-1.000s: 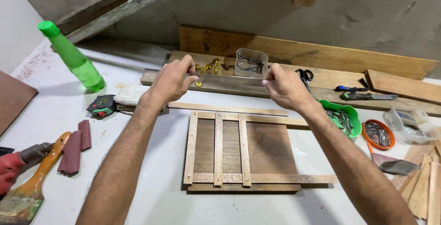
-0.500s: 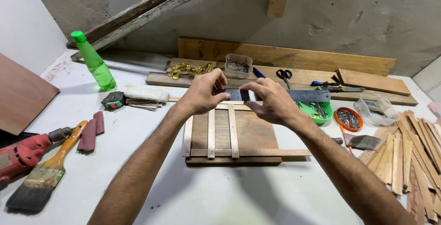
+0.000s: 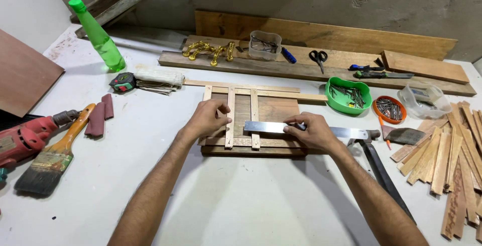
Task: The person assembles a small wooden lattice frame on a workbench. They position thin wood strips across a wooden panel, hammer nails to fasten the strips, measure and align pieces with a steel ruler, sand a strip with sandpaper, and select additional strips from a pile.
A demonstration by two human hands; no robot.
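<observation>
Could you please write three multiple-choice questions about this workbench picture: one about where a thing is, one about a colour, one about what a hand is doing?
1. Where is the plastic bottle?
A. far left of the table
B. beside the scissors
C. inside the green bowl

2. What colour is the bowl of nails next to the wooden frame?
A. red
B. green
C. white

3. What is the right hand doing?
A. holding the paintbrush
B. hanging free above the table
C. pressing the metal square flat on the frame

Answers:
1 A, the bottle stands at the far left, near the tape measure.
2 B, the bowl is bright green.
3 C, the fingers lie on the steel blade across the frame, while the left hand rests on a slat.
</observation>
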